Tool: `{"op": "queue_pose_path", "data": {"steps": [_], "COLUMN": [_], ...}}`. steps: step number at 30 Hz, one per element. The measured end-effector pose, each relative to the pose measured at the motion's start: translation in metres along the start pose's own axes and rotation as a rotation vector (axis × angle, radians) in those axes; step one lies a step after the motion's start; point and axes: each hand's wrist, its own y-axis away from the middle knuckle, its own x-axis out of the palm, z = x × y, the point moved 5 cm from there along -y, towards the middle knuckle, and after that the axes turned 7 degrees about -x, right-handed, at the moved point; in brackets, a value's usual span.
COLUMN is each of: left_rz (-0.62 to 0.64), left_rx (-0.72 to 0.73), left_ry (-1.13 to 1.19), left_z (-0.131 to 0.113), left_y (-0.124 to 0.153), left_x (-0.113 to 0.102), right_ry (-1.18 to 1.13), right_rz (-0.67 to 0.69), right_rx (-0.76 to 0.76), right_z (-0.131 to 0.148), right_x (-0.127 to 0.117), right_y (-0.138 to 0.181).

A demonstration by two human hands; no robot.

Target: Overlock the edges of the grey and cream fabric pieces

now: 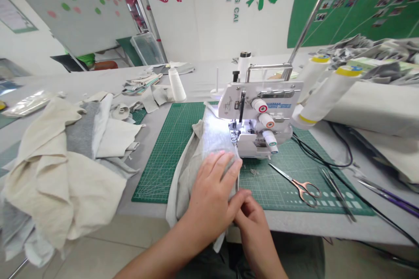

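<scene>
A light grey piece of fabric (193, 157) lies under the needle area of a white overlock sewing machine (262, 100), lit by the machine's lamp. My left hand (214, 181) rests flat on this fabric just in front of the presser foot, fingers stretched out. Close by, at the fabric's right edge, my right hand (252, 213) is closed in a pinch on that edge, its fingertips partly hidden beside my left thumb. The fabric's near end hangs over the table edge. Beneath the machine lies a green cutting mat (163, 161).
Scissors (299, 185) and tweezers (338, 194) lie right of my hands, with black cables (327, 161) nearby. Cream and grey cloth (68, 174) is heaped at left. A thread cone (177, 83) stands behind the mat; yellow-ended spools (330, 96) stand right of the machine.
</scene>
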Motion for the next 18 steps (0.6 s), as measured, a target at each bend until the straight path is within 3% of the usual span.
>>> {"op": "queue_pose_path", "data": {"steps": [8, 18], "left_rz": [-0.001, -0.009], "left_rx": [0.021, 0.022], "left_ry": [-0.006, -0.019], "left_z": [0.0042, 0.0053], "left_y": [-0.004, -0.006], "left_x": [-0.001, -0.0013], "right_ry": [-0.014, -0.029], "right_rz": [0.086, 0.094], "right_rx": [0.019, -0.002], "right_z": [0.0019, 0.0047], "right_x": [0.0086, 0.0087], "right_y": [0.0016, 0.0034]}}
